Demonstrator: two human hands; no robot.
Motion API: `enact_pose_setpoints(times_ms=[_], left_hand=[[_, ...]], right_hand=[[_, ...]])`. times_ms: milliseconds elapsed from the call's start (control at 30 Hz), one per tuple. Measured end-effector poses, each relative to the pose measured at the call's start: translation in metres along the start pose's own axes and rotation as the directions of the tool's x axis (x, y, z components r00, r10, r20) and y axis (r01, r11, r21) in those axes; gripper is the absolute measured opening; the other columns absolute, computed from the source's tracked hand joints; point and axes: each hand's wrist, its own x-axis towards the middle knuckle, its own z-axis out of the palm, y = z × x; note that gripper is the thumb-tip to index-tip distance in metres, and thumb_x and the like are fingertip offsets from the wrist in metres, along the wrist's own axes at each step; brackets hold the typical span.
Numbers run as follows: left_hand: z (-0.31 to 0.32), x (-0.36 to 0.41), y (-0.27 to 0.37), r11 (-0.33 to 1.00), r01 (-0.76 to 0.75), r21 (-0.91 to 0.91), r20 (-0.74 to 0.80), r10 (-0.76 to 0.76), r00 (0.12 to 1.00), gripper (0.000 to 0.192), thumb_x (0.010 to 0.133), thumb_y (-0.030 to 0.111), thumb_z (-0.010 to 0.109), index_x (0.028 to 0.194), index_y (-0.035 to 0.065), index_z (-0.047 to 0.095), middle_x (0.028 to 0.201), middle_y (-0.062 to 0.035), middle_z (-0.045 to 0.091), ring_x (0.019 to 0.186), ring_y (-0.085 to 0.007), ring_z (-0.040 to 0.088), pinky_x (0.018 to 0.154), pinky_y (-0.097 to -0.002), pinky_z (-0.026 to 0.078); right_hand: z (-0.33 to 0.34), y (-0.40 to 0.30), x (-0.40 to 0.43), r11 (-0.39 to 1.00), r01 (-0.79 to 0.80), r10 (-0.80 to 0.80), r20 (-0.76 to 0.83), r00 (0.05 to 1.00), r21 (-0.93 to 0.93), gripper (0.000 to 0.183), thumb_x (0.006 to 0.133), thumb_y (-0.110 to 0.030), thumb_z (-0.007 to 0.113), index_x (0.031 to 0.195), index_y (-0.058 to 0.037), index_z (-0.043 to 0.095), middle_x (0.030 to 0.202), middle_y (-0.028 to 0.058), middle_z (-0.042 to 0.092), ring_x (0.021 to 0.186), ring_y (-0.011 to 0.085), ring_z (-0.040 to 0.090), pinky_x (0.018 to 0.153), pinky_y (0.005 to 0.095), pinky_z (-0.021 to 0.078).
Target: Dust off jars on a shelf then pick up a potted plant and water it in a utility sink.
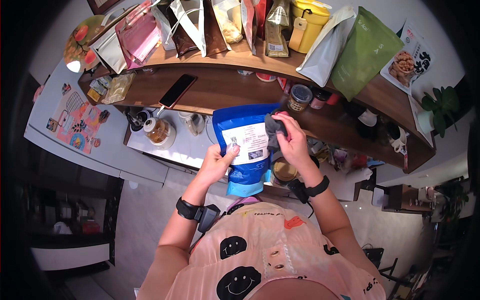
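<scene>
In front of my body I hold up a blue pouch [245,174] with a white printed label and a light-blue band at its lower end. My left hand [217,163] grips its left side, with the thumb over the label's edge. A bunched dark grey cloth [273,133] is in my right hand [294,140], pressed against or just over the pouch's upper right part. The fingers of that hand hide part of the cloth. Black bands with devices circle both wrists.
Several bags and a yellow container [309,26] line the upper wooden shelf [258,62]. On the lower shelf lie a phone [178,91] with a cable and lidded jars [300,97]. A glass kettle [159,131] stands on the white counter [140,144]. A potted plant [440,108] is at right.
</scene>
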Motion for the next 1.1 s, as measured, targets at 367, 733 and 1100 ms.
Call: enact_pose_setpoints(times_ms=[367,733,1100], left_hand=[[-0.034,-0.004,0.008,0.932,-0.344,-0.117,-0.649,0.190,0.736,0.023,0.089,0.020,0.058,0.095,-0.0023,0.060,0.086,-0.0025,0.061,0.076,-0.0079,0.053,0.068,-0.0226,0.043],[-0.072,-0.012,-0.007,0.969,-0.068,0.236,-0.305,0.140,0.942,0.021,0.087,0.018,0.060,0.091,-0.0014,0.064,0.082,0.0007,0.063,0.074,-0.0054,0.054,0.067,-0.0231,0.045],[0.010,-0.007,-0.053,0.988,0.000,0.152,0.303,-0.046,0.952,0.031,0.086,0.008,0.058,0.116,0.0044,0.057,0.110,-0.0050,0.060,0.102,-0.0119,0.052,0.091,-0.0286,0.040]], right_hand=[[-0.012,0.010,-0.034,0.476,-0.555,0.654,0.148,0.742,0.682,0.020,0.084,-0.006,0.054,0.102,0.0011,0.057,0.095,0.0030,0.061,0.086,0.0102,0.056,0.080,0.0242,0.0427],[-0.068,0.001,-0.048,0.458,-0.473,0.714,0.005,0.700,0.753,0.021,0.083,-0.006,0.055,0.103,-0.0007,0.058,0.092,0.0032,0.062,0.081,0.0105,0.059,0.075,0.0245,0.0466],[-0.044,-0.014,-0.060,0.733,-0.667,0.572,0.413,0.709,0.129,0.017,0.075,0.000,0.063,0.092,-0.0006,0.065,0.065,0.0004,0.058,0.053,0.0042,0.049,0.048,0.0204,0.0403]])
